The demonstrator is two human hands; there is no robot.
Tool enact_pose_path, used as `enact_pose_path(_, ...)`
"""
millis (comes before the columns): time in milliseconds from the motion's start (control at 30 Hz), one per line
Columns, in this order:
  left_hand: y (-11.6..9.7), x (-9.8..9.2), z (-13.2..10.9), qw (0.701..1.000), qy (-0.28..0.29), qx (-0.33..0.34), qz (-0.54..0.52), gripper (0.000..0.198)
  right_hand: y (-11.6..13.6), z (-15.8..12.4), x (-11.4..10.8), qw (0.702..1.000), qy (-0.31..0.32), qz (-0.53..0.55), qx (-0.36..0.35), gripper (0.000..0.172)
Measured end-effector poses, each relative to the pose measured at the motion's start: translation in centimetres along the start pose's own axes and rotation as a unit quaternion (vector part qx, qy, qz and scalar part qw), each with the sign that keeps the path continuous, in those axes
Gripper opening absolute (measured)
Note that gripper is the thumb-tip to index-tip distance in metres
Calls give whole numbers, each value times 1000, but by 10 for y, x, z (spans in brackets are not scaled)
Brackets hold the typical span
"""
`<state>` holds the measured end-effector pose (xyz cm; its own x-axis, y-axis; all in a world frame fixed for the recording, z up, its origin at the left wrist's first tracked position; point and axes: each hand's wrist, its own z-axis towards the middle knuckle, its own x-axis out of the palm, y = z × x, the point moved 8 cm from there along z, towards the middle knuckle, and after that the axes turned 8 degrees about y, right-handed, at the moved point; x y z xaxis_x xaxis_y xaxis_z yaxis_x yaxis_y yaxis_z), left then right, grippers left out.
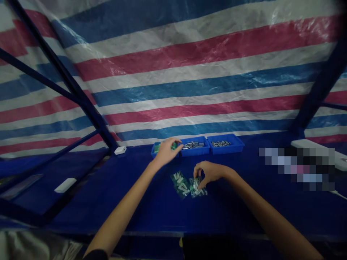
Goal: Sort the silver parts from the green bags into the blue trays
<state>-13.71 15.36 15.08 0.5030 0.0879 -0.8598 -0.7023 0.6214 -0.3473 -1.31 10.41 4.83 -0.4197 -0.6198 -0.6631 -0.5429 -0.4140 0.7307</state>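
Observation:
My left hand (168, 148) is over the left blue bin (153, 153), its fingers curved and apart, with green pieces showing between them. My right hand (210, 171) arches over a clear bag of small metal parts (199, 189), thumb and fingers spread around its upper part and touching or close to it. Beside it, on the left, lies another clear bag (179, 182) with pale and silvery parts inside. Small cylindrical metal pieces (193, 145) fill the middle blue bin (187, 152). The right blue bin (237, 145) holds similar short metal pieces (221, 143).
The bins stand along the back of the blue table (151, 213), before a striped tarp (189, 83). A small white box (120, 150) and another white block (65, 185) are at left. Dark metal posts frame both sides. A long white object (320, 148) lies at right, beside a blurred area.

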Motion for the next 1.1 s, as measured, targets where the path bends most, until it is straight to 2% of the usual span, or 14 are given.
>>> enact_pose_path(100,-19,30,-39,995,28,-4,-94,26,-2,-2,-14,995,-47,84,-7,34)
enact_pose_path(167,-21,47,-56,989,44,-20,-141,26,0,-2,-24,984,-99,141,-34,31)
enact_pose_path(233,-16,54,-65,983,20,-41,-180,20,2,-1,-32,966,-158,194,-60,32)
enact_pose_path(333,-5,50,-70,974,-42,-68,-211,16,5,1,-37,938,-238,234,-92,35)
enact_pose_path(400,-3,44,-72,974,-70,-66,-206,14,12,2,-36,930,-270,220,-119,31)
enact_pose_path(533,-12,29,-79,983,-129,1,-130,6,35,-7,-33,920,-323,108,-195,13)
enact_pose_path(600,-18,25,-83,986,-135,31,-88,4,43,-12,-31,911,-349,77,-206,14)
enact_pose_path(667,-15,24,-83,988,-129,23,-76,5,43,-11,-30,909,-362,97,-184,15)
enact_pose_path(733,-5,18,-81,987,-134,-9,-91,6,39,-8,-28,906,-370,141,-148,32)
enact_pose_path(800,14,6,-73,979,-161,-37,-119,12,33,-5,-26,902,-377,173,-117,42)
enact_pose_path(933,74,-30,-46,956,-240,-96,-136,27,22,3,-24,899,-380,196,-98,37)
enact_pose_path(967,91,-35,-37,958,-231,-124,-117,28,19,4,-23,899,-378,199,-97,37)
enact_pose_path(1000,107,-35,-28,964,-198,-153,-95,28,16,5,-23,899,-376,203,-98,36)
enact_pose_path(1100,139,-35,-9,974,-135,-168,-72,24,10,8,-24,899,-374,206,-98,36)
